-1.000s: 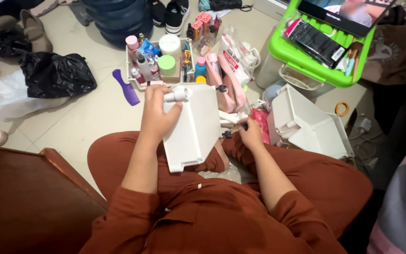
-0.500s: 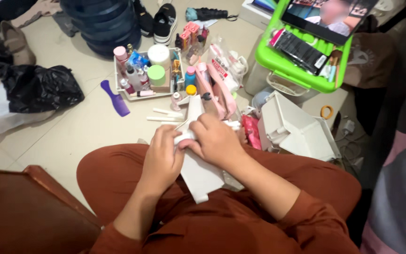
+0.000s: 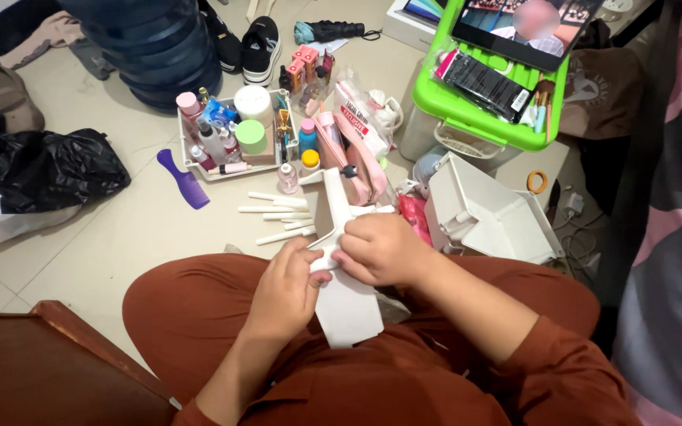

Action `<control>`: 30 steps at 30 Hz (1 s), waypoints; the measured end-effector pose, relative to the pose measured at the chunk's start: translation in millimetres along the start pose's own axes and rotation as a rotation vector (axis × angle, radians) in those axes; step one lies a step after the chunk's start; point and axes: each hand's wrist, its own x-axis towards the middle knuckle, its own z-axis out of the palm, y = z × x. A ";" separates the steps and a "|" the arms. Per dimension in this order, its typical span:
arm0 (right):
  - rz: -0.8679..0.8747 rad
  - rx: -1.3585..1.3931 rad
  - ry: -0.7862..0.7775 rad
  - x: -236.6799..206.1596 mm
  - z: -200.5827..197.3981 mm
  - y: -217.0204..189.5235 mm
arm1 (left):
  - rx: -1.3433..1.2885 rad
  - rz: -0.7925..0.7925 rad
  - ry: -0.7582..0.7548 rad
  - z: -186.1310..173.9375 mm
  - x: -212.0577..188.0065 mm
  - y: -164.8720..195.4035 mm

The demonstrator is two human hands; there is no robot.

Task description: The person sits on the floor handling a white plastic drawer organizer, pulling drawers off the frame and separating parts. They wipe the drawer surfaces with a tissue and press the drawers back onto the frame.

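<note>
Two hands grip white plastic panel piece (image 3: 339, 260) over lap: left hand (image 3: 286, 292) fingers curled beneath, right hand (image 3: 380, 248) fingers clamped above; white sticks (image 3: 278, 214) just beyond panel piece.

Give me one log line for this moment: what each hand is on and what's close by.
left hand: grips white plastic panel piece | right hand: on same piece | near: white rods on floor, white bin, cosmetics tray

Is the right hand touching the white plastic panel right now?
Touching. The head view shows the right hand gripping the white plastic panel, fingers wrapped over its edge.
</note>
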 end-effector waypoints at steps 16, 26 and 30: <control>1.503 0.750 0.196 -71.9 86.1 95.1 | -0.315 -0.175 0.228 -93.3 -11.0 -75.5; 1.716 0.928 0.176 -56.1 114.2 95.7 | -0.967 -0.181 0.082 -120.8 -37.0 -115.9; 1.356 1.062 0.414 -50.2 90.2 89.4 | -0.908 -0.182 -0.086 -118.4 -43.3 -126.9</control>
